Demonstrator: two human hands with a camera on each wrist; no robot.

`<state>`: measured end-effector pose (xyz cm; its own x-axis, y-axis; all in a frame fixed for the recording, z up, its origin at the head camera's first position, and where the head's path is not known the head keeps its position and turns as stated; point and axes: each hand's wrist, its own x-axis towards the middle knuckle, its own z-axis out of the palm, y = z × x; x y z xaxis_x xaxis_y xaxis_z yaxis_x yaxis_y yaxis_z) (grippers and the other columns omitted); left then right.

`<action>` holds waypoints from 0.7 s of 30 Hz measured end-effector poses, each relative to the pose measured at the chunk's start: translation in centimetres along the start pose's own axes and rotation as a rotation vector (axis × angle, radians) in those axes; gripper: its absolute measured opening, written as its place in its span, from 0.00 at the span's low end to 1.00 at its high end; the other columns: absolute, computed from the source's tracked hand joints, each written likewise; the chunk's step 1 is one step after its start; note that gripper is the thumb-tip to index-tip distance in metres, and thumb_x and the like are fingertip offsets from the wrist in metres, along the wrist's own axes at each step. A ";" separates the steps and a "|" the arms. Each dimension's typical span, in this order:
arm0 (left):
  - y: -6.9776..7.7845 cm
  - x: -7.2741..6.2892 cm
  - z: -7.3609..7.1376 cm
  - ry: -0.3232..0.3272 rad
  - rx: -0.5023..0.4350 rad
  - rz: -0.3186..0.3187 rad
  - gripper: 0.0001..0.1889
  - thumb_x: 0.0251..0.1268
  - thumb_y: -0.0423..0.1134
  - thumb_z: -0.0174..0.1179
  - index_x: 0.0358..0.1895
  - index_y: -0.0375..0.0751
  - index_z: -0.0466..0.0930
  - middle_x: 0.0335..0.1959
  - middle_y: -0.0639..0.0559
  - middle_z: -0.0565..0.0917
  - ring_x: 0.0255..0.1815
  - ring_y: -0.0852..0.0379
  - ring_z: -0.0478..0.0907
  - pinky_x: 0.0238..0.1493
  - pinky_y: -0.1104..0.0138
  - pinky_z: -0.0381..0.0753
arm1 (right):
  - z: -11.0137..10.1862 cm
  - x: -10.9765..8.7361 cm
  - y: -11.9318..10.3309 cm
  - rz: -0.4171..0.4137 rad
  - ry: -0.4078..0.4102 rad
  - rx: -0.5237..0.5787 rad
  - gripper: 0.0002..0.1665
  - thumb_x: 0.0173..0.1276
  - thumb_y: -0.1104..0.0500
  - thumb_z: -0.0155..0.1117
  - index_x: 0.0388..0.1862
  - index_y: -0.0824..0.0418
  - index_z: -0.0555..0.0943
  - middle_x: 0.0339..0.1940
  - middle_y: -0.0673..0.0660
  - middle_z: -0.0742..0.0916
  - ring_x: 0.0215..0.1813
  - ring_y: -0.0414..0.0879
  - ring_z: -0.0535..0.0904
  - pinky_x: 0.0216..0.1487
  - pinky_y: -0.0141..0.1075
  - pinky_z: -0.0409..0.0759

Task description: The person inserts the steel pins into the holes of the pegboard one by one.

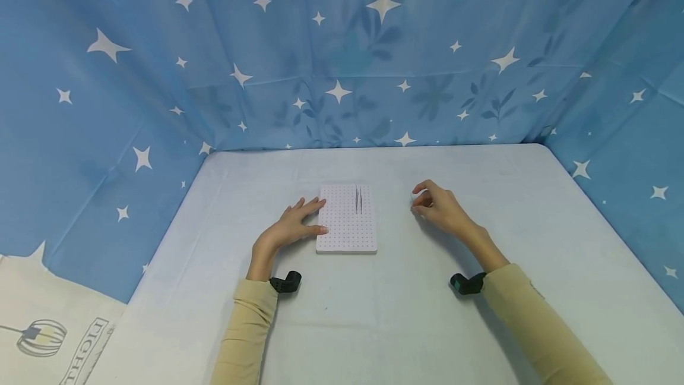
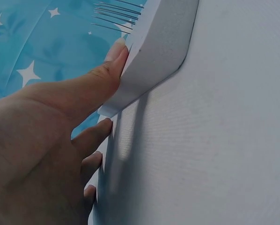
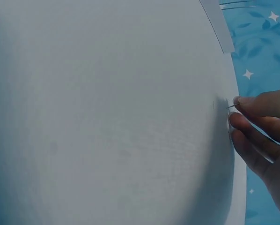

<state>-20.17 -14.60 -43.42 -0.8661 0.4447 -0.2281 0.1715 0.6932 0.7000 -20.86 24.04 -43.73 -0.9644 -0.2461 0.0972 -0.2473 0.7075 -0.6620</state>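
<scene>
A white pegboard (image 1: 344,233) with rows of small holes lies on the table. Several thin metal pins (image 1: 357,199) stand upright in its far right part; the left wrist view shows these pins (image 2: 116,16) side-on. My left hand (image 1: 288,229) rests at the board's left side with straight, spread fingers, thumb and index tip touching it. To the right, apart from the board, my right hand (image 1: 440,211) is above the table. Between its thumb and fingertips it pinches a short thin metal pin (image 3: 231,107), most of which the fingers hide.
A white cloth covers the table (image 1: 369,325). Behind it and at both sides hangs a blue curtain (image 1: 342,46) with white stars. Black wrist cameras (image 1: 288,282) are strapped at both wrists. A tiny dark mark (image 3: 213,105) shows on the cloth near the right hand.
</scene>
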 end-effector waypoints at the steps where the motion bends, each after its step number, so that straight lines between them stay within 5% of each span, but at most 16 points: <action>1: 0.0 0.0 0.0 -0.001 0.000 0.000 0.43 0.68 0.52 0.67 0.83 0.49 0.57 0.85 0.46 0.51 0.87 0.43 0.34 0.84 0.44 0.29 | 0.1 0.1 -0.1 -0.002 0.004 0.002 0.20 0.70 0.68 0.68 0.57 0.66 0.75 0.42 0.62 0.90 0.44 0.55 0.86 0.45 0.45 0.84; 21: 0.0 -0.1 -0.2 -0.005 0.004 0.006 0.43 0.70 0.52 0.66 0.83 0.48 0.56 0.85 0.45 0.51 0.87 0.41 0.34 0.84 0.43 0.29 | 1.3 1.6 -2.6 -0.076 -0.011 0.050 0.10 0.70 0.66 0.68 0.50 0.63 0.86 0.44 0.60 0.91 0.48 0.55 0.89 0.53 0.51 0.87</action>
<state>-20.20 -14.76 -43.28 -0.8627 0.4519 -0.2270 0.1787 0.6923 0.6991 -21.66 20.92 -42.81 -0.9420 -0.3048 0.1404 -0.3140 0.6525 -0.6897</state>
